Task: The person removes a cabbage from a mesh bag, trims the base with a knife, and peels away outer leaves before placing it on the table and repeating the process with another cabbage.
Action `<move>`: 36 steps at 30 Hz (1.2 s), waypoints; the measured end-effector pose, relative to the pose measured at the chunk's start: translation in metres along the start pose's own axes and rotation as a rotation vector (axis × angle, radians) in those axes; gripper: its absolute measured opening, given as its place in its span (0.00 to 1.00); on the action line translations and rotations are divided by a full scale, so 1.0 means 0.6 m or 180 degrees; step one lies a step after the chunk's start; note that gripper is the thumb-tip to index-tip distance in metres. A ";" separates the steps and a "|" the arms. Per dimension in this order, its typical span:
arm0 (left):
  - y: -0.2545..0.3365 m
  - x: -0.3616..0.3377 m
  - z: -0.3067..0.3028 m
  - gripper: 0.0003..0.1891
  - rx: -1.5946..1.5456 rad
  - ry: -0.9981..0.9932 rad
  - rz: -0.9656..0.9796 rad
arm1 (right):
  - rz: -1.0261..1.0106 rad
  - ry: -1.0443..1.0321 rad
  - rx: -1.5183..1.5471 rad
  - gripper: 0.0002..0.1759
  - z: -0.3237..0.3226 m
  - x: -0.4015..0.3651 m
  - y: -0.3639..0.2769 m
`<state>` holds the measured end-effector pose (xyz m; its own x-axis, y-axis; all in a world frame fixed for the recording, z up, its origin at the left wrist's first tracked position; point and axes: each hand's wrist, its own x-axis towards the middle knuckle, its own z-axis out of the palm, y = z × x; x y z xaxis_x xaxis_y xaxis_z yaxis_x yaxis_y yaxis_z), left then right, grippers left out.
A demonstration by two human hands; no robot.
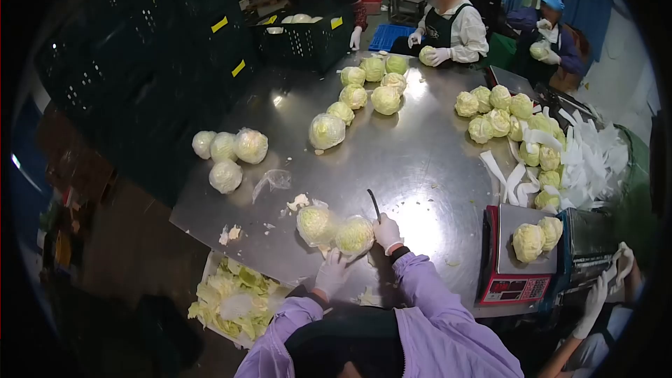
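Observation:
A whitish-green cabbage [355,236] stands on the steel table in front of me, touching another cabbage [316,225] in clear wrap on its left. My left hand [333,273], white-gloved, has its fingers stretched toward the lower side of the nearer cabbage; whether they press on it is hard to see. Closed around a knife [375,203] is my gloved right hand [387,233], just right of that cabbage. The dark, narrow blade points up and away from me, clear of the cabbage. Trimmed bits [297,202] lie nearby.
Wrapped cabbages [250,145] sit at left, and more cabbages [327,131] line the middle. A scale [521,252] holds two cabbages at right, below a pile of white strips [588,154]. A leaf-filled bin [238,301] stands below the edge. Co-workers stand around, and crates [301,42] rise behind.

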<state>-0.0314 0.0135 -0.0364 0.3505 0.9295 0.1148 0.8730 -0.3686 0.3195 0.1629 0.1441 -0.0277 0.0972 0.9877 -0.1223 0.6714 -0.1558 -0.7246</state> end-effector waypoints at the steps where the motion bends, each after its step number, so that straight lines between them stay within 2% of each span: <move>1: -0.003 -0.003 -0.001 0.28 0.0006 0.0016 0.0059 | 0.0126 -0.0015 0.0024 0.16 0.005 -0.004 0.006; 3: -0.010 -0.002 -0.006 0.28 0.0041 -0.0008 0.0136 | 0.0191 0.0064 0.0161 0.18 0.011 -0.009 0.014; 5: -0.025 0.000 -0.008 0.27 -0.0177 0.0042 0.0293 | 0.0635 -0.0319 0.0838 0.19 0.011 -0.011 0.021; 7: -0.042 0.009 0.007 0.26 -0.0182 -0.0513 0.0112 | 0.0520 -0.0455 0.0917 0.20 0.006 -0.023 0.025; 9: -0.049 0.008 0.013 0.26 -0.0398 -0.0086 0.0304 | 0.0771 -0.0570 0.0694 0.17 -0.009 -0.039 0.015; 11: -0.043 0.017 0.009 0.26 -0.0325 -0.0429 0.0096 | 0.0860 -0.0308 0.1420 0.14 -0.023 -0.080 -0.011; 12: -0.036 0.008 0.014 0.26 -0.0405 -0.0437 0.0061 | 0.0826 -0.0420 0.1891 0.11 0.002 -0.071 0.028; 13: -0.034 0.007 0.010 0.27 -0.0750 -0.0297 -0.0031 | 0.0846 -0.0471 0.1833 0.11 0.001 -0.080 0.035; 15: -0.027 0.015 -0.015 0.27 -0.1079 -0.0132 -0.0184 | 0.1007 -0.0558 0.2695 0.09 0.002 -0.084 0.036; 17: 0.003 -0.001 -0.049 0.24 -0.1867 -0.0238 -0.0456 | 0.1144 -0.0535 0.2556 0.08 -0.050 -0.106 -0.010; 19: -0.018 -0.030 0.014 0.18 -0.2883 0.0223 -0.0100 | 0.0789 -0.0658 0.2694 0.07 -0.074 -0.117 -0.005; 21: 0.014 -0.032 -0.078 0.11 -0.3678 0.0099 -0.1142 | 0.0337 -0.0710 0.2149 0.06 -0.098 -0.130 -0.016; 22: 0.035 -0.018 -0.109 0.15 -0.3374 0.0453 -0.1455 | 0.0435 -0.0762 0.2160 0.06 -0.101 -0.139 -0.018; 24: 0.058 0.031 -0.157 0.25 -0.2287 0.1129 -0.0463 | 0.0041 -0.0693 0.1928 0.05 -0.106 -0.148 -0.033; 25: 0.061 0.048 -0.161 0.25 -0.2270 0.1101 -0.0492 | 0.0069 -0.0719 0.1949 0.05 -0.119 -0.147 -0.042; 27: 0.070 0.072 -0.165 0.34 -0.1506 -0.0168 0.0392 | 0.0711 -0.1040 0.3329 0.06 -0.140 -0.147 -0.056; 28: 0.083 0.078 -0.167 0.40 -0.1326 -0.0291 0.0298 | 0.0817 -0.1163 0.4048 0.06 -0.140 -0.144 -0.053; 29: 0.092 0.085 -0.169 0.40 -0.1316 -0.0306 0.0291 | 0.0827 -0.1168 0.4064 0.06 -0.148 -0.143 -0.050; 31: 0.109 0.094 -0.172 0.45 -0.2627 -0.0122 -0.0299 | 0.0782 -0.2042 0.4583 0.06 -0.179 -0.153 -0.063; 32: 0.108 0.092 -0.180 0.47 -0.3175 -0.0456 -0.0665 | 0.0606 -0.2176 0.4513 0.08 -0.195 -0.164 -0.081; 33: 0.105 0.085 -0.176 0.47 -0.3179 -0.0463 -0.0700 | 0.0638 -0.2197 0.4517 0.08 -0.208 -0.173 -0.089; 35: 0.100 0.070 -0.166 0.46 -0.3706 -0.0728 -0.0535 | 0.0813 -0.2808 0.4350 0.09 -0.221 -0.179 -0.097; 36: 0.108 0.064 -0.169 0.45 -0.4058 -0.0745 -0.0666 | 0.0721 -0.2961 0.4498 0.09 -0.223 -0.187 -0.095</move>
<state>0.0045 0.0264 0.0843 0.4113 0.8957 -0.1687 0.0312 0.1711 0.9848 0.2118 0.0437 0.1179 -0.6816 0.6864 -0.2535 -0.4695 -0.6761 -0.5679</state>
